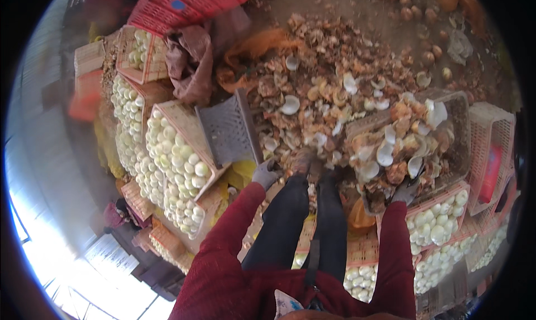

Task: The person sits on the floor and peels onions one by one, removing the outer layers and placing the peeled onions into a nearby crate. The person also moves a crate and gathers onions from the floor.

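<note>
My left hand (264, 175), in a grey glove, grips the near corner of a grey plastic stool or crate (228, 127), which stands tilted on its side. My right hand (405, 192), also gloved, is at the near rim of a worn translucent plastic crate (459, 148). Its fingers reach over the rim and are partly hidden among the contents. Brown and white onion peelings (391, 148) heap up in this crate and spill towards its left side. A large pile of onion skins (318, 81) covers the floor before my feet.
Crates of peeled white onions (176, 152) stand at left; more peeled onions (437, 223) fill crates at right. A red crate (188, 6) and brown sack (190, 64) lie beyond. Unpeeled onions (406, 12) dot the far floor. A person (125, 215) is at lower left.
</note>
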Demonstrator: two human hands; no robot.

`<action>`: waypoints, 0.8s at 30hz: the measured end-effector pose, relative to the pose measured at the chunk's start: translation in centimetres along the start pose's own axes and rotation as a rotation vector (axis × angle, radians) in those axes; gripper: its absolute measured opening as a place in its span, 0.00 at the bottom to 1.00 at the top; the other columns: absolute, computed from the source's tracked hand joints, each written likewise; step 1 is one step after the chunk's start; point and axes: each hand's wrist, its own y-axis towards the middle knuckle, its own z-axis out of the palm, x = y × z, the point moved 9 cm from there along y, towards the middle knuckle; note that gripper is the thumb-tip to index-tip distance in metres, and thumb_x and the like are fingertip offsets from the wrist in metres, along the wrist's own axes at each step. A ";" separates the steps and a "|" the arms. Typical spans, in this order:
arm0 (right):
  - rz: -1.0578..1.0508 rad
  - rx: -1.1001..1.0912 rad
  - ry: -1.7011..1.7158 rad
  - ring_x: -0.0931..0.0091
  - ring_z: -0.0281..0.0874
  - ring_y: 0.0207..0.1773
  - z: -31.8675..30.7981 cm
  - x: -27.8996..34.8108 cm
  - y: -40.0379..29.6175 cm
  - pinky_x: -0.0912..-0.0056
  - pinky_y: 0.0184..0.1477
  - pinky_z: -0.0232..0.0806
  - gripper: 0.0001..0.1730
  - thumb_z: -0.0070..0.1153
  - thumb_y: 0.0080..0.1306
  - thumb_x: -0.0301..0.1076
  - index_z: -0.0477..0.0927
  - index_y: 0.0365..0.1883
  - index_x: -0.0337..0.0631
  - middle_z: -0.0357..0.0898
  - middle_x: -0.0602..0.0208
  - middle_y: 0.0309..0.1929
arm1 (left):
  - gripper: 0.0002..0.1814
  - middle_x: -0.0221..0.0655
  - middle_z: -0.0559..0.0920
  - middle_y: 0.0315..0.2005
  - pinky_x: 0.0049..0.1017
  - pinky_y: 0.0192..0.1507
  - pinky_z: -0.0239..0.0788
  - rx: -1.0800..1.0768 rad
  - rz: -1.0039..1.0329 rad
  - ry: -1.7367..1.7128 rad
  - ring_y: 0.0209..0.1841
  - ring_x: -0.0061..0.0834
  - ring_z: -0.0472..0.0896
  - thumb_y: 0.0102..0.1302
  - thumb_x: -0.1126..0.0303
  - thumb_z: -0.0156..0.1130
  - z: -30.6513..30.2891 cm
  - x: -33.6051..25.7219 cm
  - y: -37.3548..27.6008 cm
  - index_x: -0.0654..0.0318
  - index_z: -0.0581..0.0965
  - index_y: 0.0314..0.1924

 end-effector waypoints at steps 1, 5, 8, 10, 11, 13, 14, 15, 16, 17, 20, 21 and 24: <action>-0.035 -0.034 0.025 0.55 0.70 0.57 -0.4 0.9 -0.5 0.57 0.56 0.62 0.29 0.48 0.65 0.50 0.66 0.60 0.43 0.72 0.51 0.57 | 0.28 0.32 0.80 0.41 0.22 0.47 0.67 -0.060 -0.013 0.412 0.43 0.22 0.76 0.51 0.76 0.66 -0.4 -3.4 -0.9 0.64 0.72 0.55; 0.014 0.009 0.071 0.55 0.70 0.56 -0.3 1.4 -0.2 0.58 0.56 0.60 0.28 0.49 0.62 0.45 0.68 0.59 0.40 0.74 0.51 0.53 | 0.31 0.30 0.80 0.39 0.21 0.48 0.66 -0.062 0.167 0.076 0.43 0.22 0.76 0.50 0.79 0.66 -2.6 -4.5 3.1 0.62 0.71 0.57; -0.077 0.119 0.123 0.61 0.71 0.56 0.7 -0.9 2.3 0.62 0.57 0.60 0.25 0.48 0.63 0.35 0.68 0.59 0.38 0.73 0.53 0.55 | 0.29 0.30 0.78 0.43 0.20 0.43 0.68 -0.087 0.260 -0.100 0.42 0.23 0.76 0.52 0.82 0.63 -5.5 -9.5 5.1 0.64 0.71 0.57; -0.009 0.197 0.188 0.64 0.70 0.58 0.4 -1.8 1.9 0.65 0.57 0.61 0.26 0.48 0.64 0.36 0.67 0.61 0.39 0.73 0.56 0.57 | 0.29 0.30 0.78 0.44 0.19 0.40 0.69 -0.120 0.285 -0.219 0.41 0.22 0.76 0.52 0.84 0.61 -8.6 -11.7 6.6 0.64 0.71 0.57; 0.018 0.173 0.208 0.66 0.71 0.56 -0.6 -2.2 1.3 0.66 0.57 0.61 0.25 0.49 0.64 0.35 0.67 0.60 0.39 0.73 0.58 0.56 | 0.29 0.30 0.78 0.44 0.19 0.38 0.69 -0.126 0.304 -0.338 0.40 0.22 0.76 0.52 0.85 0.60 -10.4 -12.9 7.7 0.64 0.71 0.57; 0.063 0.136 0.264 0.69 0.71 0.54 -1.6 -0.5 1.1 0.68 0.56 0.61 0.25 0.49 0.64 0.35 0.68 0.60 0.38 0.74 0.61 0.54 | 0.31 0.33 0.77 0.45 0.22 0.40 0.72 -0.213 0.323 -0.262 0.42 0.25 0.78 0.52 0.87 0.56 -14.7 -16.7 9.8 0.61 0.70 0.58; 0.200 0.057 0.459 0.72 0.75 0.41 -2.9 2.3 -0.3 0.71 0.43 0.68 0.22 0.52 0.65 0.39 0.71 0.56 0.39 0.76 0.62 0.46 | 0.30 0.33 0.78 0.43 0.22 0.37 0.73 -0.223 0.283 -0.335 0.39 0.25 0.78 0.53 0.87 0.57 -16.8 -18.3 10.9 0.60 0.70 0.58; 0.455 0.022 0.586 0.77 0.73 0.27 -3.6 2.6 -1.5 0.76 0.27 0.68 0.20 0.54 0.66 0.44 0.72 0.51 0.42 0.76 0.64 0.37 | 0.29 0.33 0.78 0.42 0.23 0.35 0.73 -0.224 0.240 -0.409 0.36 0.25 0.79 0.53 0.86 0.58 -18.7 -20.0 12.3 0.60 0.71 0.57; 0.444 -0.012 0.637 0.79 0.71 0.24 -3.9 2.0 -1.7 0.78 0.22 0.64 0.20 0.55 0.65 0.45 0.72 0.49 0.43 0.74 0.66 0.34 | 0.28 0.33 0.78 0.41 0.24 0.32 0.74 -0.081 0.328 -0.564 0.34 0.24 0.79 0.54 0.84 0.58 -21.0 -22.0 14.8 0.60 0.71 0.57; 0.432 -0.044 0.688 0.82 0.68 0.20 -3.9 1.7 -1.8 0.80 0.17 0.60 0.20 0.55 0.65 0.47 0.72 0.48 0.44 0.73 0.68 0.31 | 0.28 0.33 0.79 0.40 0.24 0.31 0.74 -0.086 0.362 -0.616 0.33 0.24 0.79 0.55 0.83 0.59 -23.6 -22.0 15.9 0.61 0.70 0.57; 0.510 0.002 0.556 0.84 0.68 0.23 -5.2 13.3 -3.7 0.82 0.17 0.61 0.20 0.54 0.65 0.42 0.72 0.53 0.44 0.72 0.75 0.29 | 0.27 0.34 0.79 0.40 0.23 0.31 0.73 -0.281 0.405 -0.564 0.32 0.24 0.78 0.57 0.80 0.60 -26.6 -31.1 15.7 0.61 0.70 0.58; 0.238 0.022 0.542 0.84 0.69 0.23 -2.5 15.6 -2.4 0.82 0.17 0.60 0.20 0.54 0.65 0.41 0.72 0.53 0.44 0.73 0.74 0.30 | 0.28 0.33 0.78 0.41 0.23 0.33 0.73 -0.361 0.506 -0.573 0.34 0.24 0.78 0.57 0.80 0.60 -29.9 -32.3 17.1 0.61 0.69 0.59; 0.259 0.189 0.772 0.83 0.71 0.22 2.5 25.0 -2.2 0.83 0.16 0.59 0.17 0.55 0.64 0.35 0.73 0.51 0.43 0.78 0.69 0.34 | 0.26 0.31 0.76 0.44 0.24 0.43 0.72 -0.471 0.629 -0.628 0.41 0.25 0.77 0.56 0.84 0.61 -35.0 -36.9 17.8 0.62 0.70 0.56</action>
